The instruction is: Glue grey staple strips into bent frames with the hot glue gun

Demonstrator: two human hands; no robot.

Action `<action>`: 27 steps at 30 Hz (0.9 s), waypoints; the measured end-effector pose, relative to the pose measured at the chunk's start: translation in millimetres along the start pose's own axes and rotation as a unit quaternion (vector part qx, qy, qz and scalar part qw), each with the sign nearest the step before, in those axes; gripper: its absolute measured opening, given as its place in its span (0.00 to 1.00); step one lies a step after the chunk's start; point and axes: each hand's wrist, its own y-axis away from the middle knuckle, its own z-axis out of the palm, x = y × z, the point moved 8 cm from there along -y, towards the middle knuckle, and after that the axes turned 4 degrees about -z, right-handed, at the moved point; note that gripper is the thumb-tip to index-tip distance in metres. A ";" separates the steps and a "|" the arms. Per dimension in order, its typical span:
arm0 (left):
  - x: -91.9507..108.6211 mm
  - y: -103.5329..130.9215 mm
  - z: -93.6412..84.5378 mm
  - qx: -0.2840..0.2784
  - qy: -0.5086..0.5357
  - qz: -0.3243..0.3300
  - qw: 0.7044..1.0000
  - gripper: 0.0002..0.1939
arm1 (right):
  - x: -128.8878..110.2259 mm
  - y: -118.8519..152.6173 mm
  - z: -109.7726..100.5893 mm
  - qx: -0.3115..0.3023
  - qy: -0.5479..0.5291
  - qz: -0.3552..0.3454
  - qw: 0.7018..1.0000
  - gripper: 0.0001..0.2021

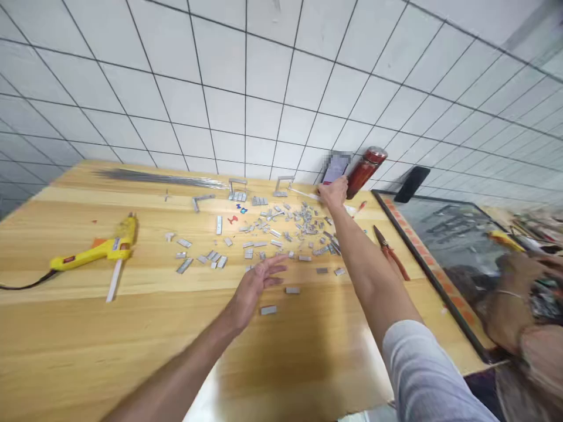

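My left hand [259, 284] hovers over the near side of the scattered small grey metal pieces [308, 220], its fingers stretched out and nothing in them. Two single grey pieces lie just beside it, one a short grey block [268, 309]. My right hand [334, 192] reaches far forward to the lower edge of a phone [336, 167] leaning against the tiled wall. Its fingertips are partly hidden, so whether they grip or only touch the phone is unclear. A thin white strip [304, 193] runs up to this hand. A red thermos flask [366, 170] leans right beside it.
A yellow glue gun [103, 249] lies at left. Thin metal rods [167, 177] and bent grey frames [284, 184] line the back. Pliers [390, 252] lie right, beside a black-edged glass panel [457, 252] and a dark phone-like object [412, 183]. A co-worker's arm [510, 299] is at far right.
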 end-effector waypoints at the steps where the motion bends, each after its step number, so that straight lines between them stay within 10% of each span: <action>1: 0.1 1.5 0.9 0.000 -0.002 0.000 1.000 0.33 | 0.6 -0.6 1.9 0.000 -0.002 0.002 1.000 0.46; 27: 4.5 5.0 3.0 -0.007 -0.028 0.002 1.000 0.35 | 8.0 -5.8 9.5 0.000 -0.017 -0.015 1.000 0.45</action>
